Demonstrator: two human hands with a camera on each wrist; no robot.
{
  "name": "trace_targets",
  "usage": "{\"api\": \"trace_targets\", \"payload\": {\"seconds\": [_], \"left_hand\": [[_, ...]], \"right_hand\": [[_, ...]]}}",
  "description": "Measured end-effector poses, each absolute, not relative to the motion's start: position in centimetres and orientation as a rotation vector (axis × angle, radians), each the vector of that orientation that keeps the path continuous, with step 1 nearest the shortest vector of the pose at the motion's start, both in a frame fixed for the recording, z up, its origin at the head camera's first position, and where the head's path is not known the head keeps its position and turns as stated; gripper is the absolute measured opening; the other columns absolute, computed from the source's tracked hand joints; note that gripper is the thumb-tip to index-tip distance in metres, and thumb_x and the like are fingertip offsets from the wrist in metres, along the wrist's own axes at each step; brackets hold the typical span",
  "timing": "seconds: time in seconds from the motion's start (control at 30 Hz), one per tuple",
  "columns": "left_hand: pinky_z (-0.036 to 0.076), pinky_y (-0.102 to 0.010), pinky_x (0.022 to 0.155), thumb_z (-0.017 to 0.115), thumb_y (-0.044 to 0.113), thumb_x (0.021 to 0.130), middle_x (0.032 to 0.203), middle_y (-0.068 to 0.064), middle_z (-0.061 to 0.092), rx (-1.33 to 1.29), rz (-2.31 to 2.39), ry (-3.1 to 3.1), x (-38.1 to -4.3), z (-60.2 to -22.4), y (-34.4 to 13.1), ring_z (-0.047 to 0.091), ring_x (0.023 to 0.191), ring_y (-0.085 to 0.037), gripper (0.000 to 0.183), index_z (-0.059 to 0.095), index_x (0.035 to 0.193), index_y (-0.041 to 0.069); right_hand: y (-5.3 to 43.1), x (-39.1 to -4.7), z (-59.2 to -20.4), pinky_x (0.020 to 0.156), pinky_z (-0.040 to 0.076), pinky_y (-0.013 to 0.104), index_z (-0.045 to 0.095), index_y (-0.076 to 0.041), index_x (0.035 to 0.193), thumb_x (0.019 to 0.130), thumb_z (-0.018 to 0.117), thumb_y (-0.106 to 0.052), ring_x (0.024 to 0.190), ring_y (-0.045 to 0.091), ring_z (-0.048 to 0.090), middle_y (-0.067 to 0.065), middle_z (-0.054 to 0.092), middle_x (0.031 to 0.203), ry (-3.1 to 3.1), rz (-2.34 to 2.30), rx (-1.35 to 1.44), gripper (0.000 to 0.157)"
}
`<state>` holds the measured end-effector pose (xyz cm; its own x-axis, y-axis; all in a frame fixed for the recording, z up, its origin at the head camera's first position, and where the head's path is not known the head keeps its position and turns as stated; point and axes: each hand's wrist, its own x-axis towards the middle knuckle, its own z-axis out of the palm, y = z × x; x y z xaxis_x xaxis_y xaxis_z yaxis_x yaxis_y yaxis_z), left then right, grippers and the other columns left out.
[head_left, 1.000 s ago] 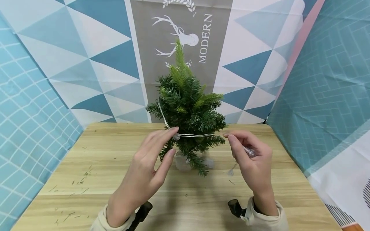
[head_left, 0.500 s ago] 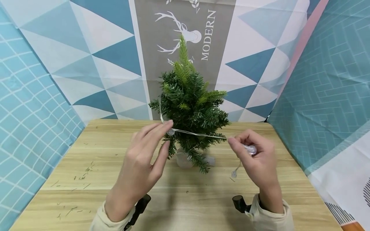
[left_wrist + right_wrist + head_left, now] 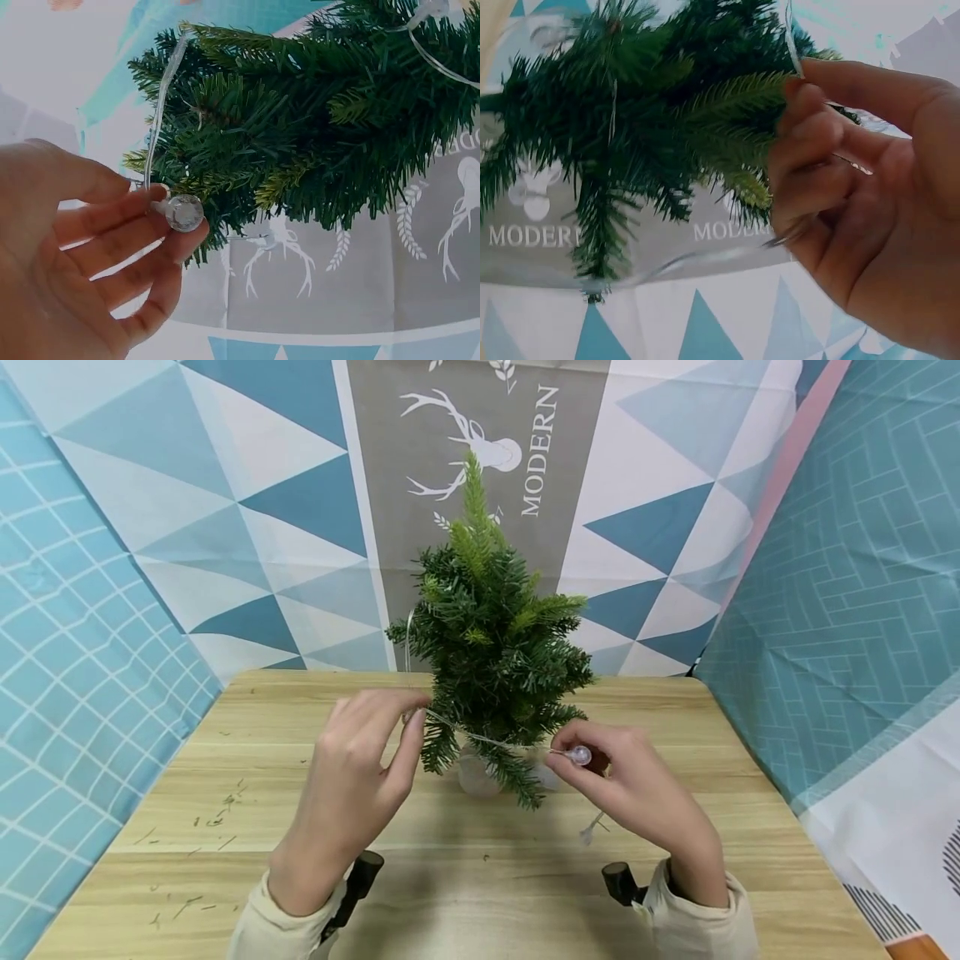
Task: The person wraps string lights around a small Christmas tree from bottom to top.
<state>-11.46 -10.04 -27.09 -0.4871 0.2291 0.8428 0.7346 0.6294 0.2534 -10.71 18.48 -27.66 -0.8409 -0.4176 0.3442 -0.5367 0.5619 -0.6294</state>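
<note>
A small artificial Christmas tree stands upright in a pale base. My left hand is at its lower left, pinching a clear string-light wire between thumb and index finger. Beside those fingertips sits a round clear bulb. From there the string lights cross in front of the lower branches to my right hand, which pinches them between thumb and fingers. One bulb shows at the right fingers, and another dangles below. Part of the wire runs up the tree's left side; its course behind is hidden.
The tree and hands are over a wooden table. Loose needle scraps lie on its left part. A patterned cloth hangs behind, with blue cloths at the sides.
My left hand has shifted slightly left and down, its thumb and index finger now closed together on the wire. The right hand has moved left and lower, so the wire between them hangs slacker.
</note>
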Motion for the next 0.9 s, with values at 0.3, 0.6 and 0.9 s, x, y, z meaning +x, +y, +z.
{"api": "trace_targets", "payload": {"seconds": [0.3, 0.6, 0.9], "left_hand": [[0.048, -0.041, 0.081, 0.060, 0.012, 0.096, 0.108, -0.011, 0.071, -0.795, -0.737, -2.070, -11.9, -27.5, -9.8, 0.064, 0.100, -0.027, 0.022, 0.070, 0.111, 0.001], [0.047, -0.047, 0.100, 0.059, 0.011, 0.095, 0.131, -0.015, 0.064, -0.861, -0.809, -2.009, -12.3, -27.7, -9.5, 0.060, 0.117, -0.031, 0.040, 0.060, 0.133, -0.001], [0.043, -0.035, 0.107, 0.054, 0.014, 0.097, 0.134, -0.014, 0.062, -0.958, -0.957, -1.910, -11.5, -26.8, -9.0, 0.059, 0.121, -0.029, 0.043, 0.057, 0.136, -0.003]], "right_hand": [[19.4, -12.6, -28.7, 0.054, 0.049, 0.026, 0.070, -0.026, 0.091, 0.100, 0.061, -0.021, 0.058, 0.008, 0.054, -0.009, 0.060, 0.073, -2.818, 1.043, 0.850, 0.013], [20.8, -13.5, -29.2, 0.062, 0.055, 0.030, 0.073, -0.016, 0.102, 0.100, 0.059, -0.013, 0.067, 0.012, 0.062, -0.005, 0.064, 0.078, -2.649, 1.228, 0.868, 0.015], [21.7, -14.3, -29.5, 0.060, 0.056, 0.033, 0.075, -0.007, 0.107, 0.098, 0.058, -0.003, 0.066, 0.017, 0.063, 0.001, 0.067, 0.080, -2.582, 1.475, 0.971, 0.019]]}}
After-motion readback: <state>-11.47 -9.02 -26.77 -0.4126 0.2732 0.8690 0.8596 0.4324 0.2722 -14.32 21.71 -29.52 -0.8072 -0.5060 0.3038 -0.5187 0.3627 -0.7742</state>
